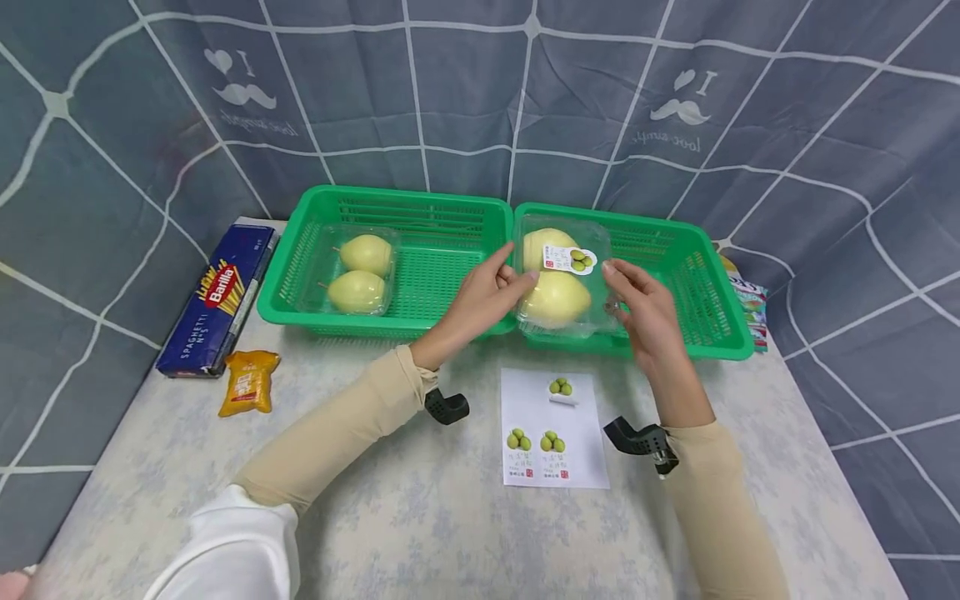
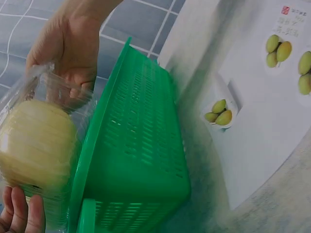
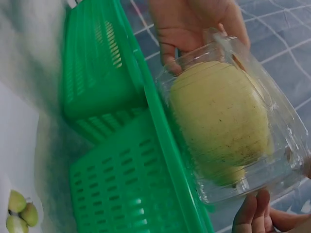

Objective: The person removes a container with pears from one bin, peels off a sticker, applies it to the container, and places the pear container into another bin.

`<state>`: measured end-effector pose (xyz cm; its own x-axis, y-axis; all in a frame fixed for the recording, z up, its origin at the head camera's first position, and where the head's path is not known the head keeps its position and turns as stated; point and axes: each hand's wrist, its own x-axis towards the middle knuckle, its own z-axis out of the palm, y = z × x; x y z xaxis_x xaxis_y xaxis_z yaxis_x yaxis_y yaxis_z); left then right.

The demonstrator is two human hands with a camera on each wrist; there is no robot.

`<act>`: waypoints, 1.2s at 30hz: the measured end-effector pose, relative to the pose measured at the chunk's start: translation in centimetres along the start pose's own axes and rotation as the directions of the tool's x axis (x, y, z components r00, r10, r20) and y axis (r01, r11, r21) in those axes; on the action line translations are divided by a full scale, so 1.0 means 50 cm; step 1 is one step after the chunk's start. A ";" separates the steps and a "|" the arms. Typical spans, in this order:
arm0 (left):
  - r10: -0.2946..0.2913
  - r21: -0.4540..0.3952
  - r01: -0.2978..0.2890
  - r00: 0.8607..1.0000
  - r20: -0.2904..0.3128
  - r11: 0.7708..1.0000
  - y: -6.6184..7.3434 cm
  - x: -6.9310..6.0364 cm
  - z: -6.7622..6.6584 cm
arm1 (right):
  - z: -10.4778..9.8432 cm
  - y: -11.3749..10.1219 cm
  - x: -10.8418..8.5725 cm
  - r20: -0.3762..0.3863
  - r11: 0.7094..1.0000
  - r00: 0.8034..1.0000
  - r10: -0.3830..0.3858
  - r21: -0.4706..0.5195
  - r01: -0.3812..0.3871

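Both hands hold a clear plastic box [image 1: 528,321] with two yellow pears [image 1: 557,298] in it, over the left part of the right green basket [image 1: 720,321]. On its lid sits a white label [image 1: 557,258] with a pear picture. My left hand [image 1: 487,296] grips the box's left side, thumb on top; its fingers [image 2: 20,211] curl beneath in the left wrist view. At the opposite side my right hand [image 1: 651,312] pinches the edge, with its fingertips [image 3: 260,201] under the box in the right wrist view.
Another clear box of pears [image 1: 358,292] stands in the left green basket [image 1: 450,287]. A label sheet [image 1: 525,400], with one label partly peeled, lies in front. Left are a blue spaghetti box [image 1: 213,304] and an orange packet [image 1: 250,382]; a colourful packet [image 1: 750,308] is at far right.
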<state>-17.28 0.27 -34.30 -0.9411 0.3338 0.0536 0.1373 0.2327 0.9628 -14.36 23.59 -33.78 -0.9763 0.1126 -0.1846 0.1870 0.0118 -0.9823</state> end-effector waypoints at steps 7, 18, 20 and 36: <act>0.029 0.106 -0.030 1.000 0.008 0.994 0.006 0.027 0.011 | -0.012 -0.007 0.030 -0.004 0.999 0.999 0.032 -0.003 -0.032; -0.106 0.209 0.098 0.994 0.025 0.973 0.005 0.043 0.024 | -0.021 0.001 0.062 -0.024 0.998 0.997 0.067 0.005 -0.067; -0.124 0.212 0.114 0.992 0.035 0.971 0.002 0.043 0.026 | -0.021 0.006 0.067 -0.033 0.997 0.996 0.080 0.021 -0.079; -0.084 0.253 0.059 0.992 0.090 0.966 0.006 0.032 0.050 | -0.031 0.028 0.097 -0.064 0.981 0.986 0.156 0.127 -0.147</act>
<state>-17.99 3.17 -34.60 -0.9175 0.3943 -0.0517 0.1553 0.4752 0.8661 -18.66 25.71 -35.98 -0.9261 0.1768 -0.3333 0.3134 -0.1311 -0.9405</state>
